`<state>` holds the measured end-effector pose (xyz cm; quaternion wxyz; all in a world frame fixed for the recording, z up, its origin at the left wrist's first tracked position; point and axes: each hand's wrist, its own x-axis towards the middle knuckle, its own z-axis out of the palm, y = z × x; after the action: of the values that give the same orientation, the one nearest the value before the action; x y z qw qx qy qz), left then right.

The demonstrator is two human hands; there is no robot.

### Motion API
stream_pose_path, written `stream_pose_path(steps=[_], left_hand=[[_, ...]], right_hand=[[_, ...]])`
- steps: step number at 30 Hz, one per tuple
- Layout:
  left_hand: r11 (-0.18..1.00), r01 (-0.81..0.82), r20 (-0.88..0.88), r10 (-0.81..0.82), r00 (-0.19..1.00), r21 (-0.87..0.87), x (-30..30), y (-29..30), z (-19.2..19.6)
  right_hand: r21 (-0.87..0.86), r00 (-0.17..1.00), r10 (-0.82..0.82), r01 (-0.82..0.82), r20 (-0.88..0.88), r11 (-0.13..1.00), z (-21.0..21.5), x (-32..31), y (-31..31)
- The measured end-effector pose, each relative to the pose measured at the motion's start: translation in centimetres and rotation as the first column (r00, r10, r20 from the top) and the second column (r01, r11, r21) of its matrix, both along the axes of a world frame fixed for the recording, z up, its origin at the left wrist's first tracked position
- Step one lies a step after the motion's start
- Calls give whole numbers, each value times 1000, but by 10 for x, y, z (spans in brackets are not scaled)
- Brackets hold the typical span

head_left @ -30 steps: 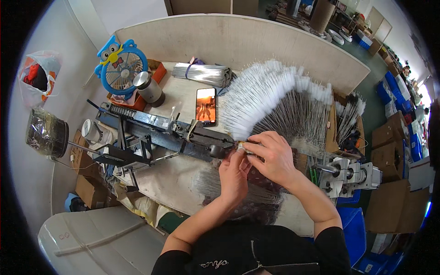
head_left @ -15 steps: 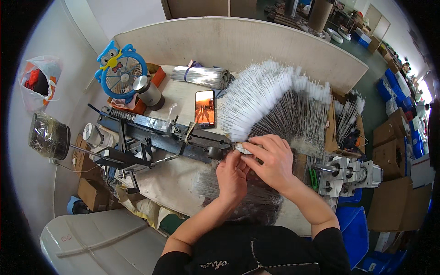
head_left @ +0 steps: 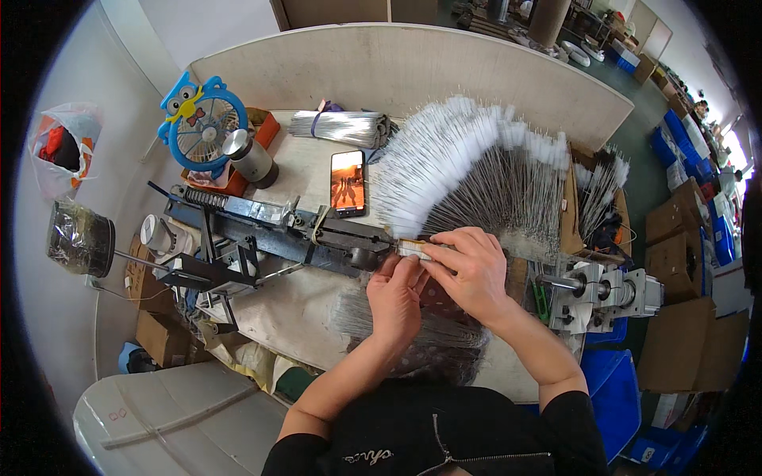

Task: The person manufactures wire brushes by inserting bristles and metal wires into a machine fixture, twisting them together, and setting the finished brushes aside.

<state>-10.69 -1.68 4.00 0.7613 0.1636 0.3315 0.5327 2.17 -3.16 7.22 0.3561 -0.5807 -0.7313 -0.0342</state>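
Note:
My right hand (head_left: 472, 270) is closed, thumb and fingers pinched on a small pale block with a tan edge (head_left: 412, 248), at the tip of a dark metal bench fixture (head_left: 337, 236). Below it, my left hand (head_left: 397, 301) is closed too, fingertips together by the block's lower side; what they pinch is hidden. Just beyond the hands a large fan of thin wire brushes with white bristle ends (head_left: 456, 163) is spread over the table. Under my wrists lies a bundle of fine wires (head_left: 444, 341), partly covered by my arms.
A phone (head_left: 348, 184), a tied wire bundle (head_left: 341, 128), a steel flask (head_left: 250, 159) and a blue fan (head_left: 208, 131) stand behind the fixture. At the right are a motor-driven shaft unit (head_left: 599, 295) and a carton of brushes (head_left: 599, 198). A low partition (head_left: 413, 67) closes the back.
The pale block shows more clearly between my fingers. My left hand has shifted slightly left, and the whole view has moved a little.

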Motion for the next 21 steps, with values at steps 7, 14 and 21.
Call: stream_pose_path(steps=[7, 14, 21], left_hand=[[999, 0, -28, -1, 1000, -33, -4, -1, 2], [996, 52, 33, -50, 998, -67, -5, 4, 12], [995, 80, 119, -73, 990, -55, -15, 2, 8]], right_hand=[[-4, 1000, 6, -6, 5, 1000, 0, -1, -2], [-63, 995, -58, 63, 78, 996, 26, 17, -16], [-150, 992, 27, -9, 120, 989, 18, 28, -27]])
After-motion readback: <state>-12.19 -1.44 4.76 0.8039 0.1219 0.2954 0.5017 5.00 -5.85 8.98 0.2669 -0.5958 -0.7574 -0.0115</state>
